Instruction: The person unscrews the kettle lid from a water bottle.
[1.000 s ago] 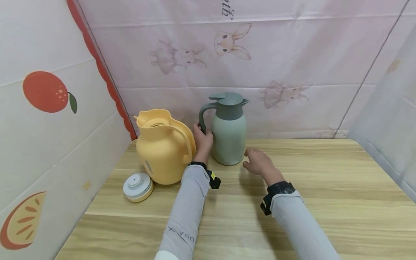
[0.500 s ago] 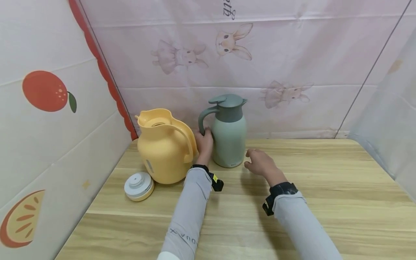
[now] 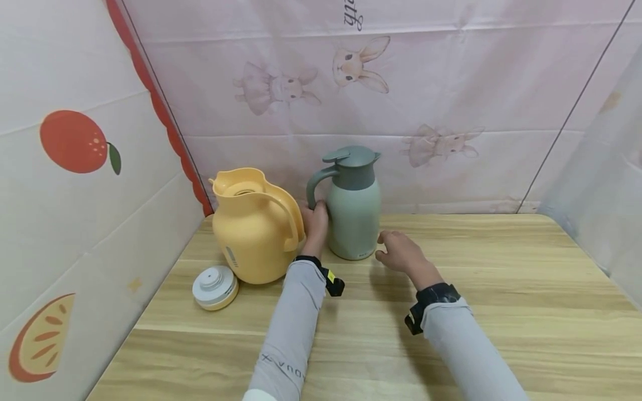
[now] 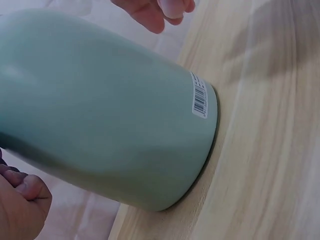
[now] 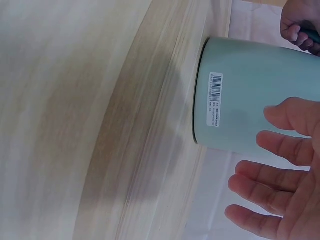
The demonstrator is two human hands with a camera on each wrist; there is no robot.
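Observation:
A pale green vacuum jug (image 3: 354, 220) with a darker green lid and handle stands near the back wall, its base at the tabletop. My left hand (image 3: 315, 227) grips the lower end of its handle; in the left wrist view those curled fingers (image 4: 31, 192) show at the lower left. To the right of the jug is my right hand (image 3: 401, 253), holding nothing. Its fingers are spread and loosely bent in the right wrist view, close to the jug's side. A barcode label (image 5: 215, 100) sits low on the jug.
Left of the green jug stands a yellow jug (image 3: 251, 239) with its top uncovered, close to my left wrist. A white and yellow stopper (image 3: 214, 287) lies beside it on the wooden table (image 3: 501, 323). A pink rabbit-print wall covering (image 3: 451, 83) rises behind.
The green jug has shifted very slightly toward me, and my left hand has closed more firmly around its handle. The right hand has hardly moved.

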